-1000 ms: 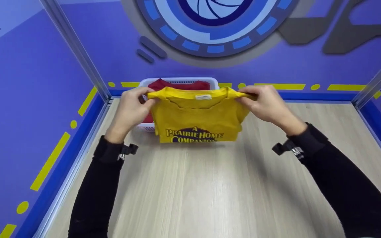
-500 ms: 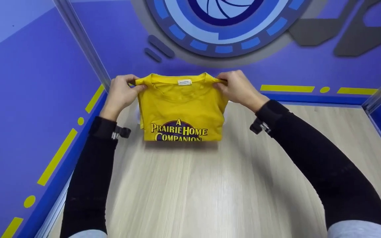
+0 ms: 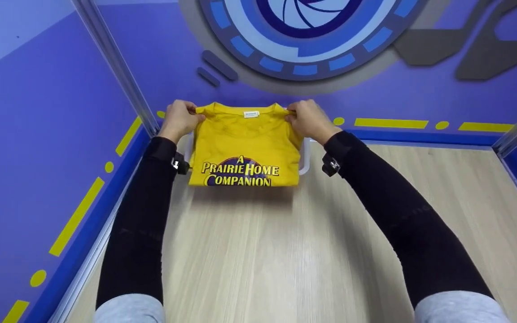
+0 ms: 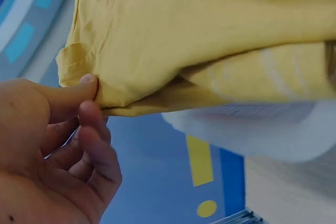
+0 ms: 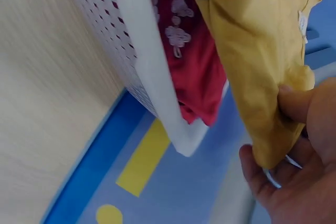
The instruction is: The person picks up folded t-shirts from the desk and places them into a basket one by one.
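A folded yellow T-shirt (image 3: 247, 143) with "A Prairie Home Companion" printed on its front spreads over the basket in the head view. My left hand (image 3: 179, 119) pinches its left shoulder; the left wrist view shows the thumb of that hand (image 4: 58, 145) on the cloth's corner. My right hand (image 3: 308, 119) pinches the opposite shoulder, with the thumb on top of the fabric in the right wrist view. Beneath the shirt is a white plastic basket (image 5: 152, 61), mostly hidden from the head camera. Inside it lies a dark red garment (image 5: 194, 66) with pale floral trim.
The basket stands on a light wood-grain table (image 3: 276, 251), close to the blue-purple back wall (image 3: 258, 89). A similar side wall (image 3: 38, 134) rises at the left, joined by a metal corner post (image 3: 119, 67).
The yellow T-shirt has moved left and now covers the red garment in the head view. Both hands kept their pinch on its shoulders, and it lies flatter over the basket than half a second ago.
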